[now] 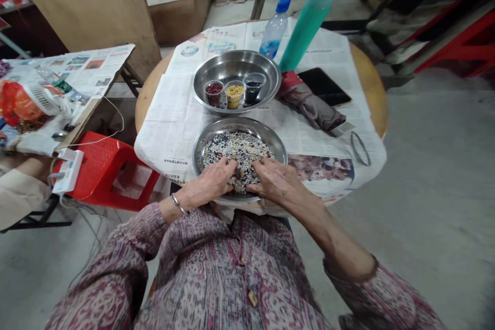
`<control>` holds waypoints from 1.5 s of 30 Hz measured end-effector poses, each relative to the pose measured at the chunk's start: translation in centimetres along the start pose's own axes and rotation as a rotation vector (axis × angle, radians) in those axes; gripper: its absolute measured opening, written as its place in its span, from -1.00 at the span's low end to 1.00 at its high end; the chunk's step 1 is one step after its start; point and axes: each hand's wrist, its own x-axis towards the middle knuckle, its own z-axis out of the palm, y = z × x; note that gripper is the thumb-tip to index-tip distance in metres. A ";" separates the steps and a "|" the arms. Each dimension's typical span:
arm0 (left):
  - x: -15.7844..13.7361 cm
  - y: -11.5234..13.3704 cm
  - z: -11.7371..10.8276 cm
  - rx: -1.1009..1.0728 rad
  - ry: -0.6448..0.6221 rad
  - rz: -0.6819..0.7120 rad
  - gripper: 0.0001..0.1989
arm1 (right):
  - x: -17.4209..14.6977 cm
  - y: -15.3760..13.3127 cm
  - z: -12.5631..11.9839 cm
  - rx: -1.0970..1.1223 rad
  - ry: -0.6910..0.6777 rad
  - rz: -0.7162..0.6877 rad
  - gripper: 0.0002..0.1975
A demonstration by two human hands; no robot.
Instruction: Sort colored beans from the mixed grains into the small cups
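Grains [243, 151] — btwn L/R fingertips [231, 166]

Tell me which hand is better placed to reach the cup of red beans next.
The left hand, probably: the cup is the leftmost of three and almost straight ahead of it, while the right hand is farther across. Both hands are at the grains, so neither looks freer.
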 end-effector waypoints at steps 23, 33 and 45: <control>2.7 -3.8 0.6 -0.024 0.457 -0.075 -0.76 | 6.8 1.3 0.9 0.140 0.208 0.262 -0.72; 0.2 -3.4 4.0 -0.047 0.575 -0.152 -0.79 | 4.8 -3.0 2.0 0.399 0.060 -0.103 -0.75; 0.6 -3.1 4.4 0.020 0.505 -0.198 -0.85 | 4.6 1.8 1.5 0.127 0.185 0.101 -0.69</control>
